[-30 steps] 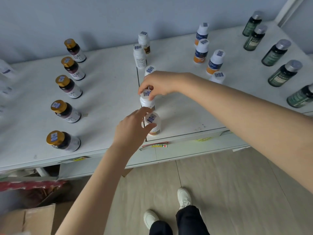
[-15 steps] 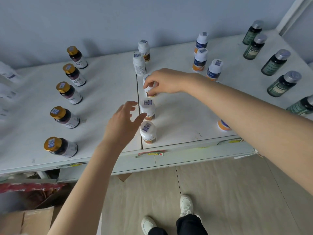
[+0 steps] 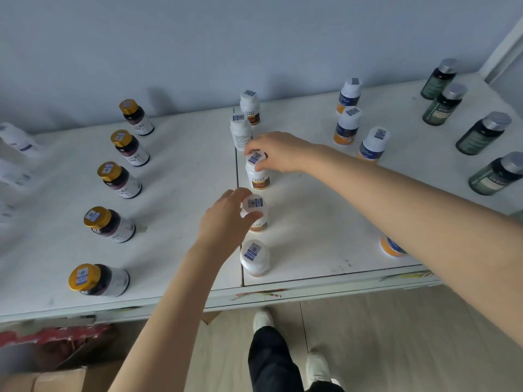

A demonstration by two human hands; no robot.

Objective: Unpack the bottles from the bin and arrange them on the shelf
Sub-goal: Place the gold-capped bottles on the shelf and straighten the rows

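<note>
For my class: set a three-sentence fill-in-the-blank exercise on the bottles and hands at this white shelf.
Gold-capped dark glass bottles on the white shelf: ___ in all.
The right hand grips a white plastic bottle by its ___.
The left hand grips the next white bottle; nearer the shelf's front edge stands ___ more.
Missing: five; cap; one.

my left arm runs up from the bottom edge, bare, wrist straight. my left hand (image 3: 226, 222) has thumb and fingers curled round the cap of the nearer white bottle (image 3: 254, 204). my right arm crosses in from the right, and my right hand (image 3: 278, 152), palm down, pinches the cap of the farther white bottle (image 3: 258, 176) with its fingertips.
</note>
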